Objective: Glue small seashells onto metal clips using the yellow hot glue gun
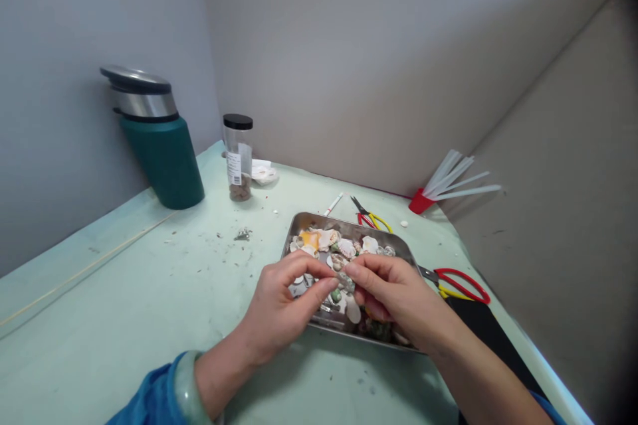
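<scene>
Small shiny piece (345,281), greyish green, is held up over the middle of the metal tray (326,320), between the left hand (288,292) and the right hand (399,295). Its long axis seems to slope from the left fingertips down toward the right hand and the tray's near edge; the fingers cover its ends, so which end leads cannot be told. The left grip is clamped on it with thumb and forefinger, and the right grip is closed on its other side. Below, shells (345,249) fill the tray, thickest along its far edge. Of 2 pairs of scissors, the larger scissors (438,277) lie just beside the tray's right edge, the smaller scissors (367,212) beyond its far edge, near a thin white stick (333,204). A red cup (421,201) of translucent sticks (456,176) stands at the far right corner of the counter (149,319). Near the far left corner is a black-lidded jar (238,159), and a green bottle (162,156) stands by the left edge.
</scene>
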{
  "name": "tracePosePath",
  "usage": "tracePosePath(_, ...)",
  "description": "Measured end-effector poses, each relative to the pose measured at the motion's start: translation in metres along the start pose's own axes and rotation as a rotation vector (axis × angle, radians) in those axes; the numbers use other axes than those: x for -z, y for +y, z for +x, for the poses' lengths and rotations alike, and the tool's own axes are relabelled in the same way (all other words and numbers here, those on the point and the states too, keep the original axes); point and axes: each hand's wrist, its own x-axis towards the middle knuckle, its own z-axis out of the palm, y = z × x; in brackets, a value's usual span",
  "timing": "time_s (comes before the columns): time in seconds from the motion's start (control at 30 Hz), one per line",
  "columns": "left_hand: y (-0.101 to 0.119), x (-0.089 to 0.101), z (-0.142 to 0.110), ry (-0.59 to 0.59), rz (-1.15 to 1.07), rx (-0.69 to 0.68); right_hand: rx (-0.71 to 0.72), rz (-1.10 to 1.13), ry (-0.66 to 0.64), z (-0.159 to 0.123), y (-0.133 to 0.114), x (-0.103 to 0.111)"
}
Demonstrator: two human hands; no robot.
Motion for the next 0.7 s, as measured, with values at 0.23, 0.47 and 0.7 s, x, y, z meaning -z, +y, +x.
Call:
tracePosePath(0.23,-0.0003,-0.0003,0.0000,0.002,0.004,0.008,0.004,0.063,-0.057,0.0008,0.0026,-0.0023)
tracePosePath(0.47,-0.0005,0.0006,-0.0002,0.000,-0.004,0.012,-0.008,0.087,-0.063,-0.0006,0.0024,-0.0025)
tracePosePath(0.7,0.0011,0.0002,0.0000,-0.011,0.010,0.067,-0.009,0.121,-0.060,-0.0017,0.0003,-0.0056)
